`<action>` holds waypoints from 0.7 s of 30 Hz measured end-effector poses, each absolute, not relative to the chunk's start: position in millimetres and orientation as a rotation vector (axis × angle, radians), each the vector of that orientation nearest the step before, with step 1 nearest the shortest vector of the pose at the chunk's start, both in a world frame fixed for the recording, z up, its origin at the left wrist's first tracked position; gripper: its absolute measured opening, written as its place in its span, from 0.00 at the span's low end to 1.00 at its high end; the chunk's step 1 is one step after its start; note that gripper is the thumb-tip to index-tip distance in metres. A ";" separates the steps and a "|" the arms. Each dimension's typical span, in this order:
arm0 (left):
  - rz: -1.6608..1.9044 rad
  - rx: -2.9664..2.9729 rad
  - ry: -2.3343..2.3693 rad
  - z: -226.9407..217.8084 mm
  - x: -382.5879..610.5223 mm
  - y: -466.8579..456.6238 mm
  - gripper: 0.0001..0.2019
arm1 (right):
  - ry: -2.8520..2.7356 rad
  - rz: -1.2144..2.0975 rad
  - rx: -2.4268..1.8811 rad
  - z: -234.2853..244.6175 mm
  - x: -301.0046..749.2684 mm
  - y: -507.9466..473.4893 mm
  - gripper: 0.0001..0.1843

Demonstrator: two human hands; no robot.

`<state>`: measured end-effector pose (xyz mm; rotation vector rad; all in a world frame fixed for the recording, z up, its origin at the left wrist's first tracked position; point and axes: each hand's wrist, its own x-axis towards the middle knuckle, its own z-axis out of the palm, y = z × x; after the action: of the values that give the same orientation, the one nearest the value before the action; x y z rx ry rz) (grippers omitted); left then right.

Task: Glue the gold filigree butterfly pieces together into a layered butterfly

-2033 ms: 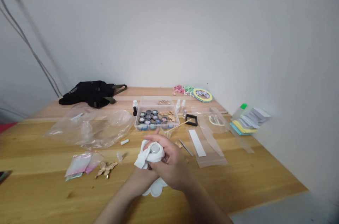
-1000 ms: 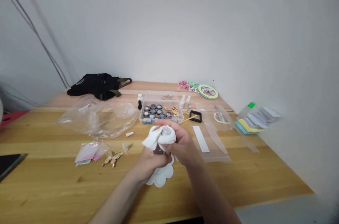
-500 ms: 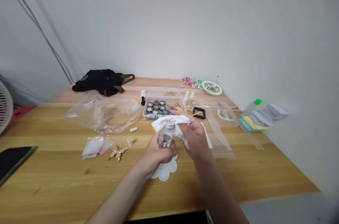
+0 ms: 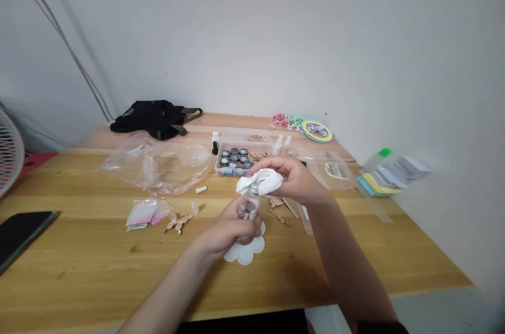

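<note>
My left hand grips a small clear bottle with a silver cap, held upright above a white flower-shaped palette on the wooden table. My right hand pinches a crumpled white tissue against the top of the bottle. Both hands are closed around what they hold, in the middle of the table.
Behind the hands stand a clear box of small jars, a crumpled plastic bag and a black bag. Gold butterfly charms and pink packets lie left; a phone far left. Clear sleeves and coloured cards lie right.
The tissue that was wrapped round the bottle has come off its body and now sits only at the cap, in my right hand. The bottle rose and is bare in my left hand.
</note>
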<state>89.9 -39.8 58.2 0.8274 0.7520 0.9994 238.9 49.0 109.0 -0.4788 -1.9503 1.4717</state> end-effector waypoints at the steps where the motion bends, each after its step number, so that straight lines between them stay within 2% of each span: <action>1: 0.993 0.838 0.757 58.7 89.4 -39.5 0.17 | -1.988 1.459 -0.461 110.6 239.2 50.1 0.15; 7: 0.978 0.859 0.744 59.8 90.4 -42.1 0.18 | -2.105 1.280 -0.326 110.1 239.9 46.4 0.15; 14: 1.164 0.948 1.170 49.4 93.9 -40.0 0.14 | -2.154 1.139 -0.448 113.8 240.4 34.3 0.12; 18: 1.227 1.085 1.235 50.0 95.5 -38.8 0.11 | -2.186 1.096 -0.450 113.1 242.7 31.7 0.12; 21: 1.127 1.260 1.227 50.9 95.6 -42.6 0.08 | -2.213 1.030 -0.450 109.1 248.9 25.3 0.13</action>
<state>95.6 -42.6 50.9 1.2600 1.2269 1.1271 248.9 25.3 109.1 -0.4497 -2.2127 1.0295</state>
